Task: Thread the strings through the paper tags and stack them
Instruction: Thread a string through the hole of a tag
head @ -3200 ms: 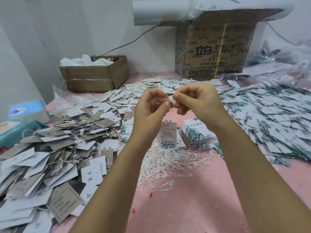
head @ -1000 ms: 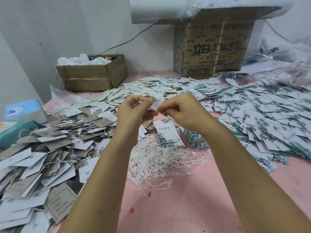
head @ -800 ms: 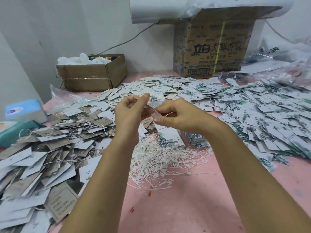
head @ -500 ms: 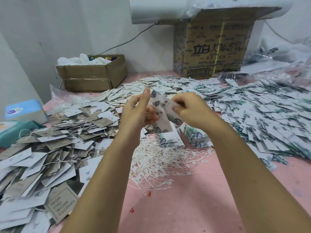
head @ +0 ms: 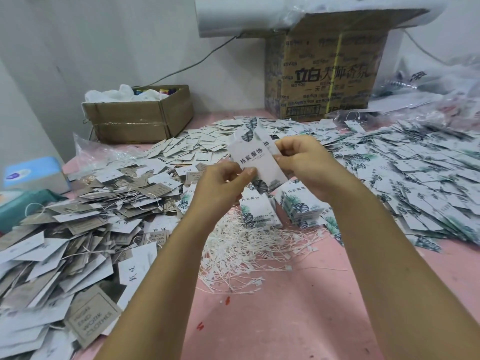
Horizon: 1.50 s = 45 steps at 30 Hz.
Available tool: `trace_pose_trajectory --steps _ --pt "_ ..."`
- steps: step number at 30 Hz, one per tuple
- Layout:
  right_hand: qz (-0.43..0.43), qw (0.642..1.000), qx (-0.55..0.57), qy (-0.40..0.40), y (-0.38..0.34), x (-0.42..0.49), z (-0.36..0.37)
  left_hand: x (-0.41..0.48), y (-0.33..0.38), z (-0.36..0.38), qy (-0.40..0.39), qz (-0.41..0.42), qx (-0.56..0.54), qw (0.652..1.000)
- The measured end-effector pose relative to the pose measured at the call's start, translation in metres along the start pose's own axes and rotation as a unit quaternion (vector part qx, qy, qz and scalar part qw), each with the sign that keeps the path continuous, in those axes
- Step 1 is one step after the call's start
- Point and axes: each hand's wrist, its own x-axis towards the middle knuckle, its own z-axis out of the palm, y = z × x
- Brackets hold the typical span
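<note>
Above the table's middle I hold a white paper tag (head: 253, 154) with green leaf prints, tilted, its far end pointing away. My left hand (head: 220, 188) pinches its near edge and my right hand (head: 304, 165) pinches its right side, where a second tag shows behind it. Below them lies a loose heap of white strings (head: 249, 248). Two short stacks of leaf tags (head: 296, 206) stand just beyond the strings. I cannot make out a string in the held tag.
Grey and white tags (head: 85, 229) pile up on the left, leaf tags (head: 415, 178) spread across the right. A small open carton (head: 140, 120) and a tall printed carton (head: 324, 74) stand at the back wall. A blue tissue box (head: 31, 175) sits far left. Bare pink tabletop (head: 272, 320) lies near me.
My hands dropped from in front of me, worked a string at a small tag, then lifted and turned a leaf tag face up between them.
</note>
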Motion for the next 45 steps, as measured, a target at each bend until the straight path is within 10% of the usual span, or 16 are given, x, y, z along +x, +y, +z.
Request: trace_pose_trajectory --steps 7,18,33,45 --pt "0.006 0.992 0.117 -0.055 -0.006 -0.004 -0.001 -0.002 0.005 0.0 0.019 0.035 0.009 0.999" --pt "0.082 0.942 -0.263 0.19 0.015 0.004 -0.024 -0.001 -0.018 0.002 -0.216 -0.015 0.279 0.936" --pt "0.365 0.817 -0.447 0.017 0.05 -0.003 -0.034 -0.005 -0.031 0.018 -0.214 0.045 0.325 0.92" --pt "0.247 0.837 -0.482 0.072 0.022 0.0 -0.028 -0.003 -0.027 0.015 -0.171 0.048 0.245 0.953"
